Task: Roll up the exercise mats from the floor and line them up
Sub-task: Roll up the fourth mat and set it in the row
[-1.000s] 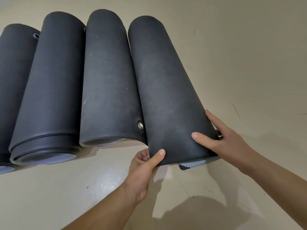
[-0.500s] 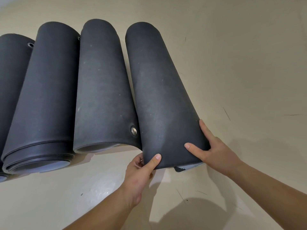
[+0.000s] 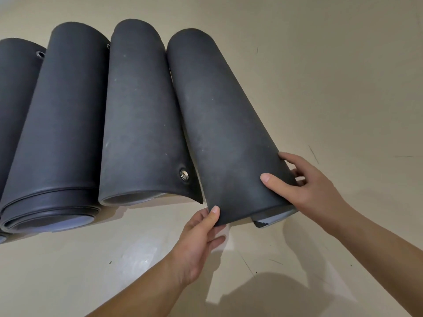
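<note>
Rolled exercise mats, four in count, lie side by side on the beige floor (image 3: 320, 76), all dark grey, their long axes running from near to far and fanning slightly apart at the near ends. Rightmost mat (image 3: 226, 124) is the one being handled; it touches its neighbour along the far part of its length and angles away to the right nearer the person, with a pale inner layer and a torn dark corner showing at its near open end. On it the left hand (image 3: 199, 239) has its grip closed on the near-left edge, thumb on top of the outer surface and the other fingers curled beneath the rim. Over at the near-right side the right hand (image 3: 306, 191) clamps the roll, thumb pressed flat on top and fingers wrapped round the side toward the floor. Second mat from the right (image 3: 139, 115) has a loose outer corner lifting at its near end, pierced by a metal eyelet (image 3: 184, 174). Left of it, the third mat (image 3: 59, 124) shows several loose coils at its near mouth. Fourth mat (image 3: 13, 92), at the far left, is cut off by the frame edge and carries an eyelet of its own near its far end. Both forearms reach in from the near right, casting shadows on the floor.
</note>
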The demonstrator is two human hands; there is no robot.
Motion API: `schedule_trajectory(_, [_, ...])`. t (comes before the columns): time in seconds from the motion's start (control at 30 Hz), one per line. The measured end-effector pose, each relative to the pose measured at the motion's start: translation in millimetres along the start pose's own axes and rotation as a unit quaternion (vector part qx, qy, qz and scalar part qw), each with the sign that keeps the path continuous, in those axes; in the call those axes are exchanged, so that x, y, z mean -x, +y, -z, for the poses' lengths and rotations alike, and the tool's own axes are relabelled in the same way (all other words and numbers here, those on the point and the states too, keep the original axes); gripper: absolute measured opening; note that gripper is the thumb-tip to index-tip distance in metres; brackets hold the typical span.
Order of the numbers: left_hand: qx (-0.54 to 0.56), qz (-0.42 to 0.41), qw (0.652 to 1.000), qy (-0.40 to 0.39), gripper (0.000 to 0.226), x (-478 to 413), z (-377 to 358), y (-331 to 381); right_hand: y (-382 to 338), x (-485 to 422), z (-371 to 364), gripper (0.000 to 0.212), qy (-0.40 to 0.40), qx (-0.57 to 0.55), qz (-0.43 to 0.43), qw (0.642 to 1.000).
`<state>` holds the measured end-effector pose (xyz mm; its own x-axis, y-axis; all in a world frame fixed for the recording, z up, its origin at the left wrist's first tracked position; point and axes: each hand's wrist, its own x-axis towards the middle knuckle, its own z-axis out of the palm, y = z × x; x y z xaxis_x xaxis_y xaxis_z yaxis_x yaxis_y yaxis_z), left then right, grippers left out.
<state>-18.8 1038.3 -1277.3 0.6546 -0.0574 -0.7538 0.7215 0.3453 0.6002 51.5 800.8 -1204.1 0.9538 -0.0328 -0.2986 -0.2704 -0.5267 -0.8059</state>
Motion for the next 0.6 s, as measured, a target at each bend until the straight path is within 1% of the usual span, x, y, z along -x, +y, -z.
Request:
schedule_trajectory(0.1, [-0.050, -0.035, 0.996, 0.059, 0.025, 0, 8, -4, 2, 0, -8, 0.073, -0.002, 0.057, 0.021, 0.998])
schedule_trajectory(0.2, [-0.055, -0.050, 0.992, 0.102, 0.021, 0, 12, -6, 2, 0, -21, 0.083, -0.024, 0.066, 0.020, 0.997])
schedule_trajectory(0.27, [-0.055, -0.043, 0.991, 0.114, 0.028, 1, 15, -10, 2, -2, -26, 0.087, -0.049, 0.072, 0.016, 0.996])
schedule_trajectory(0.37, [-0.062, -0.039, 0.989, 0.129, 0.045, 2, 20, -13, 7, -8, -24, 0.088, -0.061, 0.077, 0.009, 0.995])
schedule_trajectory(0.43, [-0.066, -0.038, 0.988, 0.135, 0.048, 2, 19, -13, 11, -9, -21, 0.089, -0.050, 0.064, 0.016, 0.997])
schedule_trajectory(0.5, [-0.067, -0.044, 0.987, 0.137, 0.044, 2, 16, -10, 12, -6, -16, 0.086, -0.022, 0.014, 0.035, 0.999])
schedule_trajectory(0.6, [-0.066, -0.052, 0.986, 0.141, 0.039, 3, 15, -5, 9, -4, -7, 0.067, -0.003, -0.064, 0.039, 0.997])
